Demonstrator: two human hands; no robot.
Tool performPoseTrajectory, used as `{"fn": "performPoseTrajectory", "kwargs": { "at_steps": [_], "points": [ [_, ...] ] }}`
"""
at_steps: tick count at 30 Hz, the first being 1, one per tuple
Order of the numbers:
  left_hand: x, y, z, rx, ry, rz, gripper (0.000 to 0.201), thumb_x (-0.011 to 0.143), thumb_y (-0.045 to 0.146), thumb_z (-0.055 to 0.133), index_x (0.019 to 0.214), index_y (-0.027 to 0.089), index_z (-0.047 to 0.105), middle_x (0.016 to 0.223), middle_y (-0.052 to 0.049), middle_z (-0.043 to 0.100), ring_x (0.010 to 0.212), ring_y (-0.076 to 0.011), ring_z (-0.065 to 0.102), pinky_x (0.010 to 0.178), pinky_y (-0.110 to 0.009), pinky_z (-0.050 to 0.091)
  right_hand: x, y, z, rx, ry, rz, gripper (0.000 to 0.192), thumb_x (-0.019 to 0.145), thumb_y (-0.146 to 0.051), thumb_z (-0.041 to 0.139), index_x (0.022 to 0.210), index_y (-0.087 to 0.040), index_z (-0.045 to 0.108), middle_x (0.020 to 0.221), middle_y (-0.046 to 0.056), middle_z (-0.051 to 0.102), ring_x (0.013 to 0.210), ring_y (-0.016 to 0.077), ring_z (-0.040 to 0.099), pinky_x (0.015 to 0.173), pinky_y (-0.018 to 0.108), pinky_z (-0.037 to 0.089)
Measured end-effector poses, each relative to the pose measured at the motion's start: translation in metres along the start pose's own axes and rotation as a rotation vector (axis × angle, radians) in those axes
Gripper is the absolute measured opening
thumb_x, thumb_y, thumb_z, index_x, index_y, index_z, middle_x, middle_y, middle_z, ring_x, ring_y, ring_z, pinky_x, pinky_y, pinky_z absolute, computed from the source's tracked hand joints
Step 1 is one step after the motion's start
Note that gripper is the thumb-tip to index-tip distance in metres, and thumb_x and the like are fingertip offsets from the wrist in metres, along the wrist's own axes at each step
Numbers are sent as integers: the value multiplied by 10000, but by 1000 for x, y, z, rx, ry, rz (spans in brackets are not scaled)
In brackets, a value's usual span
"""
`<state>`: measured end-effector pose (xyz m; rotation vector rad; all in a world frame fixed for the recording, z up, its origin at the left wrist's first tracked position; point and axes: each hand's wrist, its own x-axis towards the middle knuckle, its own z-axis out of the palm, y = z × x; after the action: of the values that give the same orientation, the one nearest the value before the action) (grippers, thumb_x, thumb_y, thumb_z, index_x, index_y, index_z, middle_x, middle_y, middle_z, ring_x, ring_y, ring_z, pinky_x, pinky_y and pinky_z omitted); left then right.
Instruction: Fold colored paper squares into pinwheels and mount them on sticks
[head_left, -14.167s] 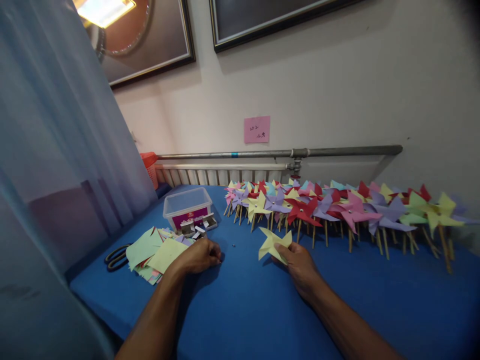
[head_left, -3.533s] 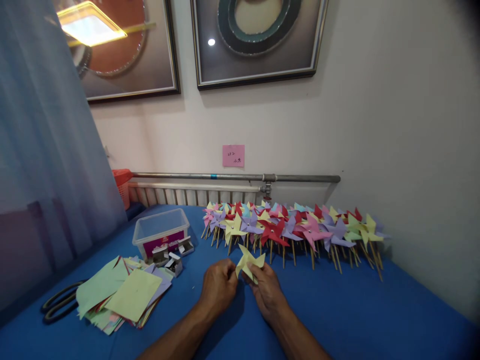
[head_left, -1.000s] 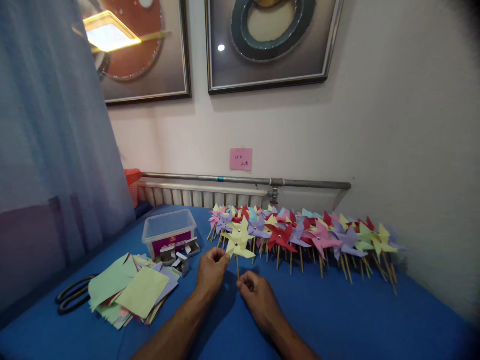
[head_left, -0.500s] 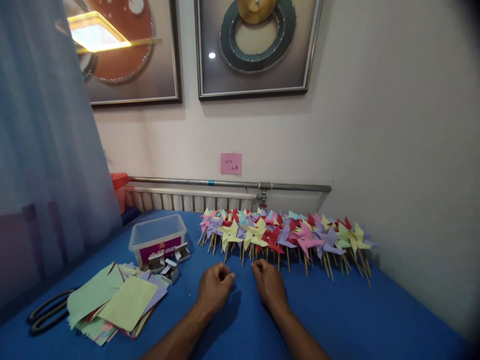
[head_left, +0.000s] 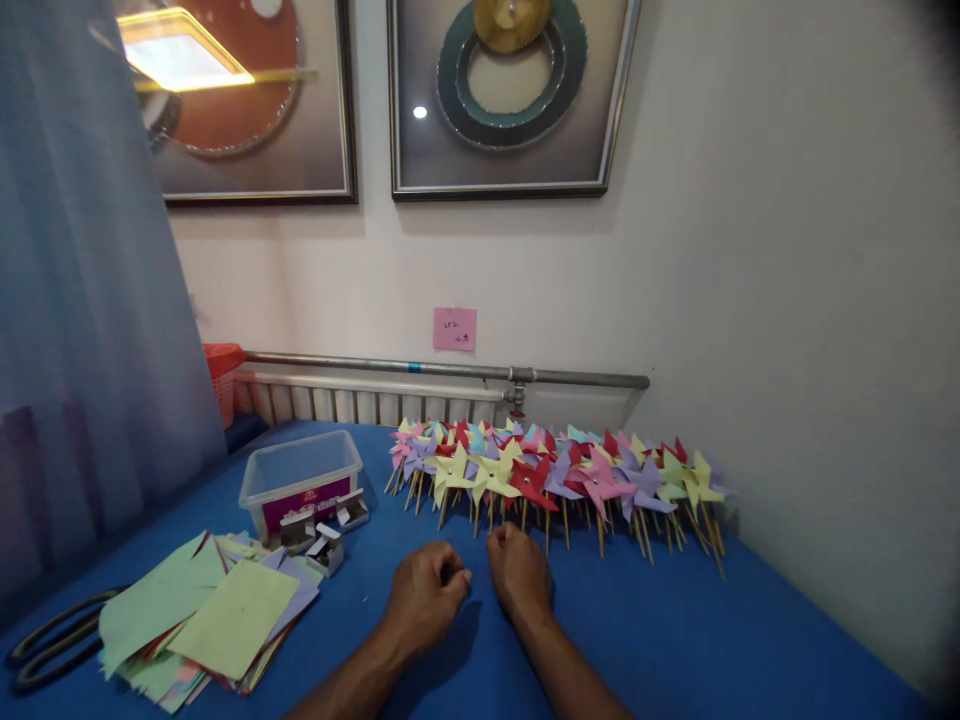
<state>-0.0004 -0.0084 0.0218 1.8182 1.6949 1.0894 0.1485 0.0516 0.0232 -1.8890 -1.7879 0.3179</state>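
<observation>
Several paper pinwheels [head_left: 532, 484] on wooden sticks lie in a dense row on the blue table cover, in yellow, red, pink, purple and light green. Just in front of their sticks rests my right hand [head_left: 519, 568], its fingers curled inward and the fingertips hidden. My left hand [head_left: 426, 594] is beside it, loosely curled, the thumb close to the forefinger and nothing visible between them. To the left lies a loose pile of coloured paper sheets [head_left: 235, 618] with a pale yellow one on top. Black scissor handles [head_left: 56, 640] stick out from its left side.
A clear plastic tub [head_left: 300, 465] with a purple label stands behind the paper. Small open boxes [head_left: 326, 550] sit by it. A blue curtain [head_left: 82, 260] hangs at left, and a red basket [head_left: 223, 380] is behind. A pipe [head_left: 360, 362] runs along the wall.
The view has shifted slightly to the right, so things appear a little further left. My right hand has curled more tightly. The pinwheels and paper keep their places.
</observation>
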Motion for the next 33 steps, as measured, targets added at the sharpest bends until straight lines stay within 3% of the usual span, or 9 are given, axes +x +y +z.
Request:
{"fn": "performPoseTrajectory", "kwargs": {
  "at_steps": [13,33],
  "points": [
    [-3,2,4,52,-44,50,128,797,245,601,696,181,646,726,-6,682,713,-152,593,665,-268,344,0,-4,-2,-51,-2,17,260,984,-315,504,944,-239,749,961,99,811,950,230,752,735,285,459],
    [-1,0,0,58,-56,14,141,803,262,597,700,181,647,736,-3,686,718,-156,599,669,-273,347,0,-1,-3,-80,4,-6,291,998,-310,480,959,-220,754,960,134,806,945,247,757,746,309,484]
  ]
}}
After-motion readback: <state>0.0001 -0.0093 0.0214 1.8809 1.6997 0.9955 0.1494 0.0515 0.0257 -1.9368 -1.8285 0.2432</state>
